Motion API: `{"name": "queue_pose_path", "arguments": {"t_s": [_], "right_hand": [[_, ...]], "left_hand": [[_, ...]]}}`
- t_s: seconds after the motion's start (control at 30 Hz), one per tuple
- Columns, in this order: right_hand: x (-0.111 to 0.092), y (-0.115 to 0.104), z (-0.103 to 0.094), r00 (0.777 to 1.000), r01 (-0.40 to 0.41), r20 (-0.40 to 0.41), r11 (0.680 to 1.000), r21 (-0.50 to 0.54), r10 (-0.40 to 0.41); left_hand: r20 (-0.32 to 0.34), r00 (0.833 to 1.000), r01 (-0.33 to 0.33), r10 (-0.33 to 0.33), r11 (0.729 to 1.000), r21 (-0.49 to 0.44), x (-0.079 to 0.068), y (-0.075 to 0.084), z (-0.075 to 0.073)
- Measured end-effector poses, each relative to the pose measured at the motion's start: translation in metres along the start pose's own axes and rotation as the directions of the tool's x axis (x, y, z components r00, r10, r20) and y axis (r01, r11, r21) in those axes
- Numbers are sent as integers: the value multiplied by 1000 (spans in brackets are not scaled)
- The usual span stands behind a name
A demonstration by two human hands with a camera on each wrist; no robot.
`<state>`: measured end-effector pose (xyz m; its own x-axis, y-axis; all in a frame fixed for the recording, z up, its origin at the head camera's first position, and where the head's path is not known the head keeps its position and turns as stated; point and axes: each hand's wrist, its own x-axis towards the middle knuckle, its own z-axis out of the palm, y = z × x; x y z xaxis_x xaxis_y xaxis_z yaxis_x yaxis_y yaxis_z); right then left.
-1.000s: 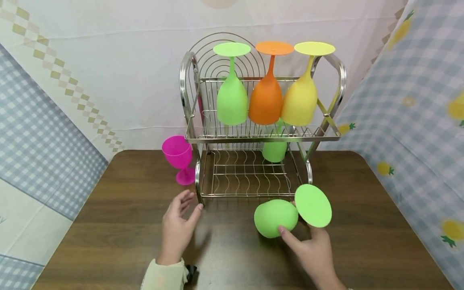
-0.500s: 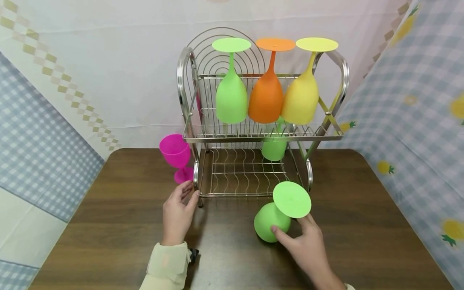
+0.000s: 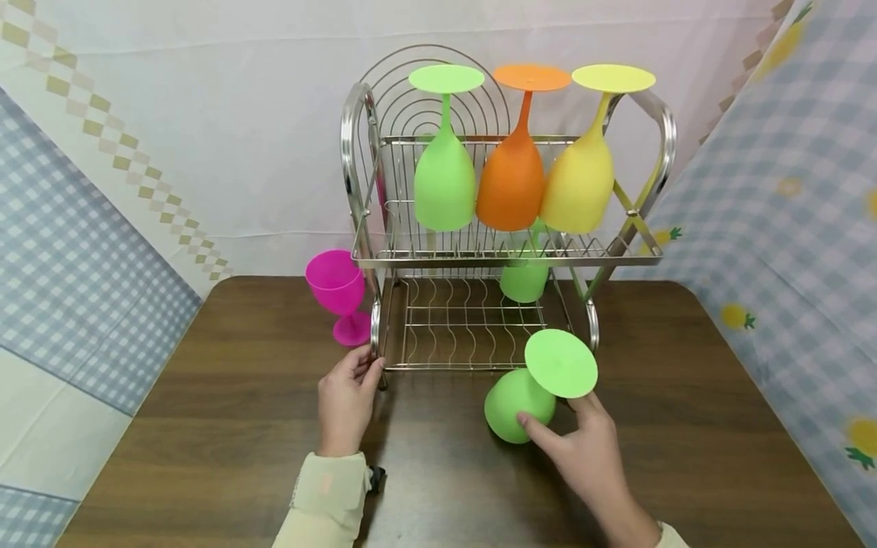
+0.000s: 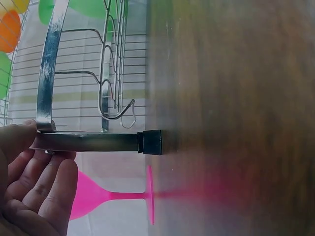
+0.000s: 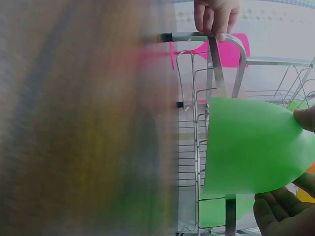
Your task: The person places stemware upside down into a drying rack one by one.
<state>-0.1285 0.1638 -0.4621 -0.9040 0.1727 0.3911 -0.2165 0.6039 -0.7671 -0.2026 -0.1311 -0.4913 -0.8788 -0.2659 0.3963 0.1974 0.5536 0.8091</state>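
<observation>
My right hand [image 3: 592,453] holds a green goblet [image 3: 510,409] by its bowl in front of the dish rack [image 3: 507,262]. The goblet is tilted, base up, mouth down. Its bowl shows large in the right wrist view, with the thumb on one side and fingers [image 5: 275,209] on the other. At the rack's front left leg [image 4: 88,141], my left hand [image 3: 345,407] pinches the metal between thumb and fingers. On the upper shelf, a green goblet [image 3: 444,186], an orange goblet [image 3: 510,186] and a yellow goblet [image 3: 578,186] stand upside down.
A pink goblet [image 3: 336,285] stands upright just left of the rack. Another green goblet [image 3: 524,281] is upside down on the lower shelf [image 3: 466,335], at the back right. The wooden table [image 3: 226,426] carries everything, with cloth hanging around it.
My left hand has moved forward to the rack's front left leg and taken hold of it. The green goblet in my right hand has turned from lying sideways to base up, closer to the rack.
</observation>
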Motion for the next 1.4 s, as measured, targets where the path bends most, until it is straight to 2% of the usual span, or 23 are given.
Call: {"name": "queue_pose_path", "arguments": {"t_s": [0.63, 0.93, 1.17, 1.4], "right_hand": [[38, -24, 0, 993, 107, 43, 994, -28, -106], [58, -30, 0, 992, 74, 107, 996, -50, -68], [78, -30, 10, 984, 12, 181, 998, -57, -2], [95, -27, 21, 977, -21, 212, 997, -74, 36]], "left_hand": [[17, 1000, 0, 1, 1000, -14, 0, -3, -1], [15, 1000, -5, 5, 1000, -23, 1, -2, -1], [22, 1000, 4, -4, 1000, -13, 1, -2, -1], [22, 1000, -6, 7, 1000, -25, 1, -4, 0]]}}
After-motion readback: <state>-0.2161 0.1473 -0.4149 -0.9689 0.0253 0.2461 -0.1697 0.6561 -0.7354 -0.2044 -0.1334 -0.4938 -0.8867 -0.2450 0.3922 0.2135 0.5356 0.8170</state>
